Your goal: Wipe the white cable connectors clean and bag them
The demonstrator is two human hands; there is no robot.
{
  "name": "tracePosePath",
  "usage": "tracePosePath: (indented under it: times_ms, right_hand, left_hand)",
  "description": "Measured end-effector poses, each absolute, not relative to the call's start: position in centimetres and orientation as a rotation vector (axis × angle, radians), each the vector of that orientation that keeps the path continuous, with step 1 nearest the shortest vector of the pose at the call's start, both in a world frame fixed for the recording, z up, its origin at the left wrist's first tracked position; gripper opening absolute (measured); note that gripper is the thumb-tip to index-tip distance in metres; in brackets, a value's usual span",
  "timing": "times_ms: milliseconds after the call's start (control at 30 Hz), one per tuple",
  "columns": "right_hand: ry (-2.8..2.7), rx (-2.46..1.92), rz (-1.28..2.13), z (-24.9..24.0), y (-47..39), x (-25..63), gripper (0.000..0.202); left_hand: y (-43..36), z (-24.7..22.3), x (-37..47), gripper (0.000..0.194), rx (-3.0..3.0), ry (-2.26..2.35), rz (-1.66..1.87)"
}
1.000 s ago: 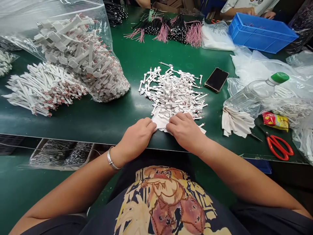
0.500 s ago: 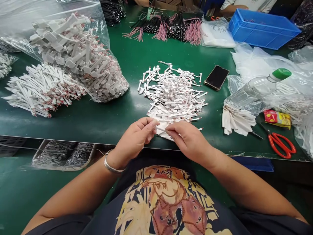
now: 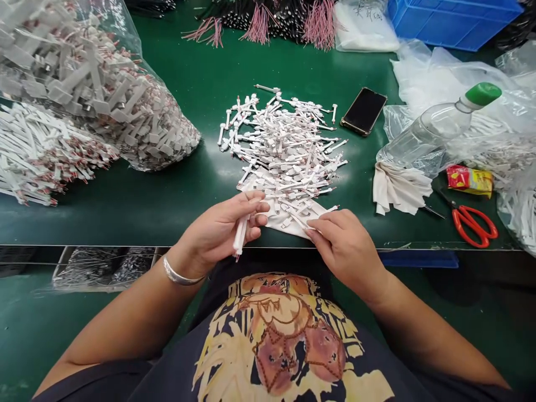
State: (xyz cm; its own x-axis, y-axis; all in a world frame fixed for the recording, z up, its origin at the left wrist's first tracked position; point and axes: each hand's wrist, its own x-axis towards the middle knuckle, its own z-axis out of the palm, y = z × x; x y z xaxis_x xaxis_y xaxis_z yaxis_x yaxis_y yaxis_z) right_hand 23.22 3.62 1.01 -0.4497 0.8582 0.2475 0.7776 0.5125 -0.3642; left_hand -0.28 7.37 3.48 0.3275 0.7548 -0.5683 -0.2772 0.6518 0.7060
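Observation:
My left hand (image 3: 226,226) is closed around a few short white cables (image 3: 240,237), which hang down past the palm with reddish wire ends at the bottom. To its right, my right hand (image 3: 345,243) pinches thumb and forefinger at the end of a short white cable (image 3: 296,216) lying over a pale cloth (image 3: 272,223). Just beyond both hands spreads a loose pile of short white cables (image 3: 288,139) with small connectors and reddish wire tips. Part of the cloth lies hidden under the pile.
At left are a clear bag of white cables (image 3: 138,123) and a stacked heap (image 3: 46,151). Rightward lie a phone (image 3: 364,111), a bottle (image 3: 439,123), a bunched cloth (image 3: 400,187), a snack packet (image 3: 469,180) and red-handled scissors (image 3: 475,226). A blue bin (image 3: 452,25) stands behind.
My hands have moved apart from around one white cable. The left now shows cables hanging from it; the right has shifted right to the cloth. The whole view has tilted downward.

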Motion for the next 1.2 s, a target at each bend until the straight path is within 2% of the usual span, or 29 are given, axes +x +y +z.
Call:
tracePosePath:
  times_ms: [233, 300, 467, 733, 1200]
  right_hand:
    - [-2.37, -1.505, 0.227, 0.6, 4.1, 22.5, 0.021]
    - [-2.366, -1.54, 0.184, 0.6, 4.5, 22.5, 0.022]
    - [-2.34, -1.584, 0.1, 0.5, 4.9, 23.0, 0.022]
    - [-2.301, -1.322, 0.051, -0.1, 4.5, 23.0, 0.016]
    - [-2.524, -1.236, 0.037, -0.6, 5.1, 23.0, 0.037]
  left_hand:
    - [6.5, 2.5, 2.2, 0.016, 1.923, 1.358, 0.536]
    - [6.2, 1.9, 2.7, 0.018, 2.139, 1.403, 0.437]
    - [6.1, 1.1, 2.9, 0.014, 2.208, 1.412, 0.367]
    - [5.2, 1.1, 3.3, 0.017, 2.296, 1.429, 0.546]
    - [5.6, 0.2, 3.4, 0.024, 2.357, 1.391, 0.424]
